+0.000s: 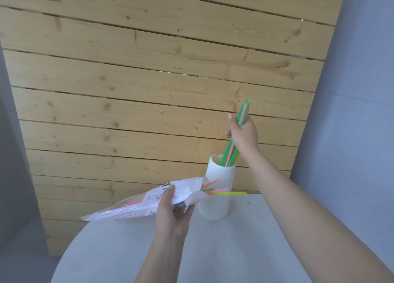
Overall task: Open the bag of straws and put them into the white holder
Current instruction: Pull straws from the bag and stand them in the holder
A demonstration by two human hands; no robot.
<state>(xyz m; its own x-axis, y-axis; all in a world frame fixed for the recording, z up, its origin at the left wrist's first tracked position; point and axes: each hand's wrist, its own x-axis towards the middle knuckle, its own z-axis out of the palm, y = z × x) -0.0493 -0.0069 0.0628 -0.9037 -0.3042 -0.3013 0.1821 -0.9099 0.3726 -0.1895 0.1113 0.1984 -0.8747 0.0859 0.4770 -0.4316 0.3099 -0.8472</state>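
Nearest, the left hand (172,210) grips the limp, crinkly bag (149,199) mid-length, loose straws (215,190) poking from its open mouth. Beyond, the right hand (243,133) clasps a light, slippery bundle (231,152), whose lower ends sit inside the white holder (215,189); it likely needs a mid-length grip.

Head-worn camera looks forward and down, close over the table (132,250).

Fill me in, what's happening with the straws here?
A person is moving straws from a bag into a holder. The right hand grips a bunch of green and pink plastic straws, whose lower ends are already inside the white ribbed cylindrical holder on the round white table. The left hand holds the opened clear plastic straw bag, with more pink, green and yellow straws poking out of its mouth.
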